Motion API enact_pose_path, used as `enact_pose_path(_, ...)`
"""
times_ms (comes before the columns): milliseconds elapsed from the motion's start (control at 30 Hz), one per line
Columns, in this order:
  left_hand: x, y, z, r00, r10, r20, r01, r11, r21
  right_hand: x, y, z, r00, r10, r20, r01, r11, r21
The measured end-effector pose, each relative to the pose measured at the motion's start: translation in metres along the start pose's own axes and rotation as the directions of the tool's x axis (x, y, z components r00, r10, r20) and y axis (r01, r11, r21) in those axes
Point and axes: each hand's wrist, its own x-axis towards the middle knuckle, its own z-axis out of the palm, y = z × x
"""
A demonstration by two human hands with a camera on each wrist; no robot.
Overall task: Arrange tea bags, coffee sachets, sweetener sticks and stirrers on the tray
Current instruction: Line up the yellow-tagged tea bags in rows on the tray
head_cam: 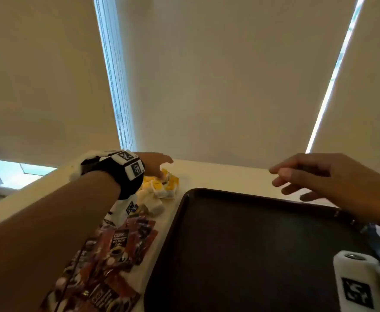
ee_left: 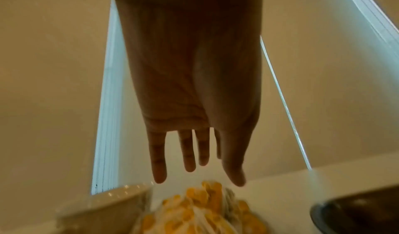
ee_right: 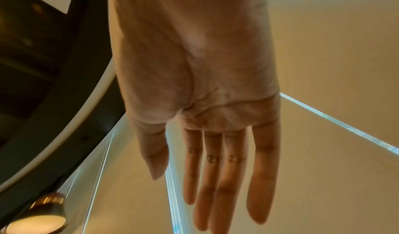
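Note:
A dark brown tray (head_cam: 252, 244) lies bare on the white table. Left of it sits a heap of yellow-and-white tea bags (head_cam: 162, 185), blurred at the bottom of the left wrist view (ee_left: 200, 210). Red and black coffee sachets (head_cam: 117, 248) are spread nearer me. My left hand (head_cam: 159, 165) hovers just over the tea bags with straight fingers (ee_left: 190, 152), holding nothing. My right hand (head_cam: 315, 176) floats above the tray's far right corner, fingers (ee_right: 226, 178) extended and empty. No sweetener sticks or stirrers are visible.
Beige roller blinds (head_cam: 229, 75) rise behind the table's far edge. A pale bowl-like container (ee_left: 112, 207) stands left of the tea bags. In the right wrist view a round lit lamp (ee_right: 38, 220) shows low on the left.

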Motion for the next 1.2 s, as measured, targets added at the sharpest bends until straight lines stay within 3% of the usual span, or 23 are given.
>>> enact_pose_path(400,0.047,-0.002,0.033,0.991,-0.029,0.133,0.028,1.000,0.011,0.022,0.020,0.003,0.992,-0.128,0.017,0.125,0.986,0.111)
enact_pose_path(533,0.048,-0.004,0.026,0.999,0.037,0.027,-0.036,0.998,-0.059,0.020,0.022,0.005,0.990,-0.139,-0.001,0.138,0.983,0.123)
enact_pose_path(733,0.036,-0.023,0.001,0.981,0.021,-0.192,-0.056,0.982,-0.180,0.015,0.031,-0.001,0.993,-0.118,0.005,0.117,0.989,0.087)
enact_pose_path(933,0.012,-0.040,-0.015,0.881,-0.131,-0.454,-0.062,0.920,-0.386,0.018,0.025,0.010,0.996,-0.074,0.046,0.068,0.990,0.126)
enact_pose_path(1100,-0.014,-0.025,-0.025,0.802,-0.135,-0.582,-0.158,0.892,-0.424,0.021,0.013,0.029,0.998,-0.026,0.058,0.020,0.995,0.095)
enact_pose_path(1200,-0.037,0.014,-0.031,0.840,-0.024,-0.541,-0.261,0.857,-0.443,0.026,0.007,0.043,1.000,-0.019,-0.009,0.020,0.996,0.090)
